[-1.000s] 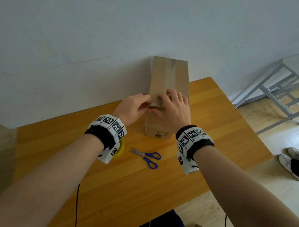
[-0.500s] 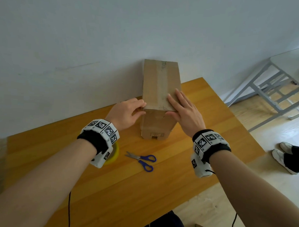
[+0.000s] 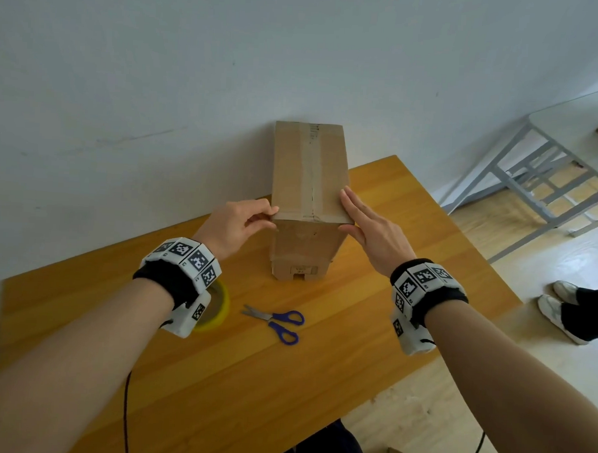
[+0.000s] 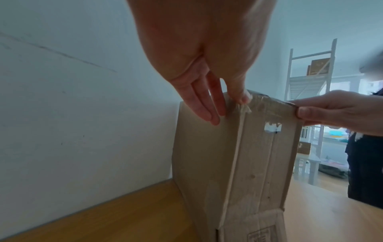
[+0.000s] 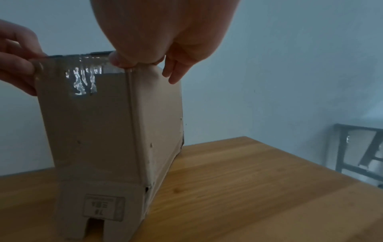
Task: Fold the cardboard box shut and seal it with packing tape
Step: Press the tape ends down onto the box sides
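A tall brown cardboard box (image 3: 310,172) stands upright on the wooden table (image 3: 406,333), against the wall. Its top flaps lie shut, with clear tape along the centre seam and over the near edge (image 5: 87,78). My left hand (image 3: 265,218) pinches the near-left top corner: in the left wrist view the thumb (image 4: 241,96) is on the taped edge and the fingers (image 4: 205,111) lie down the left side. My right hand (image 3: 354,218) lies flat against the near-right top corner, fingers straight along the right side (image 5: 174,75), thumb on the near face.
A yellow tape roll (image 3: 220,306) lies on the table, half hidden under my left wrist. Blue-handled scissors (image 3: 279,323) lie in front of the box. A grey metal-framed table (image 3: 533,175) stands to the right, and another person's white shoes (image 3: 561,306) are on the floor.
My right hand has slid off the top of the box to its right side, fingers now straight. My left hand has stayed at the near-left corner.
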Available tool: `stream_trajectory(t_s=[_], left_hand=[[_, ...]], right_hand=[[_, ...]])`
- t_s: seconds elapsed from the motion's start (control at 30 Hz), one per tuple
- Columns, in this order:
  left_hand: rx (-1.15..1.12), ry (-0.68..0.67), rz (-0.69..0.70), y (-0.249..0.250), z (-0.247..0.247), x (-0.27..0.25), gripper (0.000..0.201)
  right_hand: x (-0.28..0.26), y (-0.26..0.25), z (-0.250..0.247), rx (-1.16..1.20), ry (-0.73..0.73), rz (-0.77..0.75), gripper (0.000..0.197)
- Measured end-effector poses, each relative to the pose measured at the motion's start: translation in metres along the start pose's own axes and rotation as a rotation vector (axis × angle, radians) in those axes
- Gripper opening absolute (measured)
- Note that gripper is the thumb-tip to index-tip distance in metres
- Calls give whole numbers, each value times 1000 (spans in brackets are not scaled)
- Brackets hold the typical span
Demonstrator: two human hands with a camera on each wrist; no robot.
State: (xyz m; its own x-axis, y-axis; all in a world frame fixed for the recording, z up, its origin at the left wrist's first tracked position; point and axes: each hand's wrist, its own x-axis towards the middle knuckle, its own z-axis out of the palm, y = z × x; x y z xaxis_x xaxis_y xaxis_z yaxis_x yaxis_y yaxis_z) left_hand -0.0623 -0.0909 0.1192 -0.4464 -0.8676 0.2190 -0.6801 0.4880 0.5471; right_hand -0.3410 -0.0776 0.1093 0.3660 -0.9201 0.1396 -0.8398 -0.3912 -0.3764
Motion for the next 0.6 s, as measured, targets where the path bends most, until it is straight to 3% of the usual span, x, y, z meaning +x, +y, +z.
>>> stream_trajectory(t_s=[0.1,0.17,0.23,0.3,0.5,0.6], left_hand=[[-2,18,-32,5,2,-1,22],[-23,53,-75,8,5,-6,27],[-45,58,-142,14,9,-12,39],[-56,51,-215,23,14,-15,54],[-73,48,-534,59,16,-10,99],[-57,5,-713,72,14,-1,121]], right_hand=[[-3,-3,0,39,25,38,57],[-4,-7,0,88,-27,114,68],[-3,-15,-1,142,-90,216,84],[-4,-27,-2,203,-111,288,87],[-11,-45,-7,427,-40,324,50],[-13,-47,-12,419,-118,296,52]])
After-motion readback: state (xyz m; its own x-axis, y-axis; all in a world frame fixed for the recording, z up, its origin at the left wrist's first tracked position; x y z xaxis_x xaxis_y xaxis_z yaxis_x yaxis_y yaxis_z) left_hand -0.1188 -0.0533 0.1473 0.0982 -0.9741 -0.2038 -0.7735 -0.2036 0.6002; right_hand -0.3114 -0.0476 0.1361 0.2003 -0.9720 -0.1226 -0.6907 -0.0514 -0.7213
